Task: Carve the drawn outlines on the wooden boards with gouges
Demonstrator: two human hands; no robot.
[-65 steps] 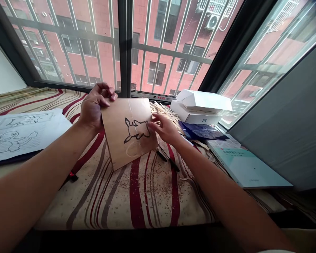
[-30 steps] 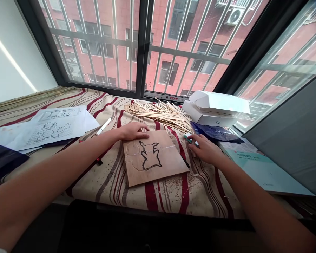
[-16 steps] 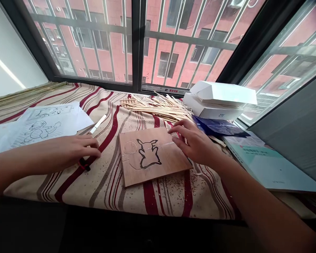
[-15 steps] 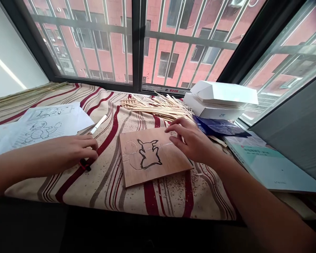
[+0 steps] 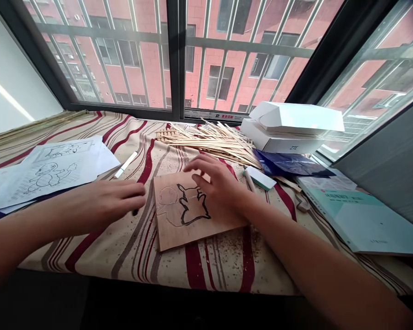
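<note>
A thin wooden board (image 5: 172, 229) lies tilted on the striped cloth, with a thick black outline of an eared figure and fainter carved or pencilled curves at its left. My right hand (image 5: 215, 181) is over the board's upper right part, palm down, fingers curved and apart, holding nothing. To the left of the board is my left hand (image 5: 122, 199), its fingers closed together. A small dark tip (image 5: 135, 212) shows beneath those fingers; the rest of the thing is hidden by the hand.
Paper drawings (image 5: 55, 169) and a white marker (image 5: 125, 165) lie left. Thin wooden sticks (image 5: 209, 140) are piled behind the board. At right are an eraser-like white and green block (image 5: 260, 178), a white box (image 5: 289, 128), a blue sheet (image 5: 292, 164) and a book (image 5: 361, 215). Shavings litter the cloth.
My right hand has moved left across the board, uncovering the white and green block. My left hand has shifted right toward the board, and the small black-and-red thing has left its earlier spot.
</note>
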